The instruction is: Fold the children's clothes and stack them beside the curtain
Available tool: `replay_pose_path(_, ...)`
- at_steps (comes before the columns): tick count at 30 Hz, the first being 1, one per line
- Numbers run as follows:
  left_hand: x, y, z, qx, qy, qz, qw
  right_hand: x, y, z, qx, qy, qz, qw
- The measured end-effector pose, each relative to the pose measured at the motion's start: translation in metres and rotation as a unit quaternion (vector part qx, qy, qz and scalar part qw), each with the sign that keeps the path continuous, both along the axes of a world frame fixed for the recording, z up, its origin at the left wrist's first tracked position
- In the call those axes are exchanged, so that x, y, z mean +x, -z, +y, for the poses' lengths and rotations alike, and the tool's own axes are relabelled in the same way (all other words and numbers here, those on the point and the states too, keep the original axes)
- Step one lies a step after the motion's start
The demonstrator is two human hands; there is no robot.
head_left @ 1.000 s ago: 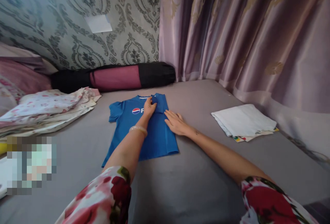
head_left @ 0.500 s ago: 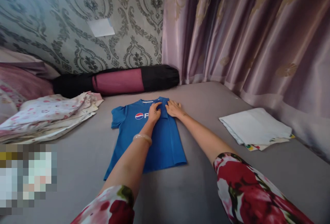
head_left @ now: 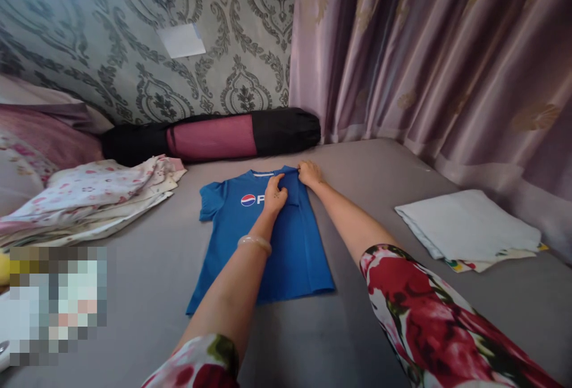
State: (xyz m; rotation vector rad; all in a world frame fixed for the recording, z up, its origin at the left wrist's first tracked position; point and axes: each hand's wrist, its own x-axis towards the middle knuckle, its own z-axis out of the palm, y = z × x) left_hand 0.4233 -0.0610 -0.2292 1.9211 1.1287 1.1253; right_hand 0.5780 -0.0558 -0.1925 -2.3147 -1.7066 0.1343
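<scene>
A blue T-shirt lies front up on the bed, its collar away from me and a round logo with white lettering on the chest. Its right side is folded inward over the front, while the left sleeve sticks out. My left hand rests on the chest near the collar, thumb and forefinger apart, partly covering the lettering. At the far right shoulder corner, my right hand has its fingers closed on the shirt's folded edge. The fingertips are partly hidden.
The grey bed sheet spreads around the shirt. Folded patterned cloths lie to the left, and a folded white cloth to the right. A long black and pink bag lies along the wall, beside a purple curtain.
My right hand has gone from lying flat on the shirt's shoulder to gripping its folded edge there. My left hand stays on the chest. The whole view has shifted slightly.
</scene>
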Motion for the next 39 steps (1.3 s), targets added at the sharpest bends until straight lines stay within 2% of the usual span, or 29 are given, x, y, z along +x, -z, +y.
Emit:
replay_pose_path(6, -0.002, -0.002, -0.001, 0.02, 0.0, 0.009, 1.0, -0.002, 0.005, 0.0, 0.022, 0.028, 0.009, 0.999)
replay_pose_path(12, 0.001, -0.003, -0.004, 0.009, -0.008, 0.01, 1.0, 0.003, 0.002, -0.016, 0.048, -0.003, 0.05, 0.998)
replay_pose_path(19, 0.0, 0.0, -0.002, 0.027, 0.017, 0.0, 0.999, -0.019, 0.014, -0.048, 0.043, -0.11, 0.043, 0.992)
replay_pose_path(26, -0.003, 0.003, -0.003, 0.07, 0.063, -0.02, 0.995, -0.023, 0.023, -0.058, 0.053, -0.1, -0.002, 0.994)
replay_pose_path(35, -0.004, -0.012, -0.019, 0.098, 0.07, 0.121, 0.985, -0.009, 0.024, -0.05, 0.009, -0.099, -0.012, 0.995)
replay_pose_path(39, -0.003, -0.02, -0.026, 0.088, 0.043, 0.206, 0.974, -0.005, 0.025, -0.049, -0.002, -0.107, -0.014, 0.994)
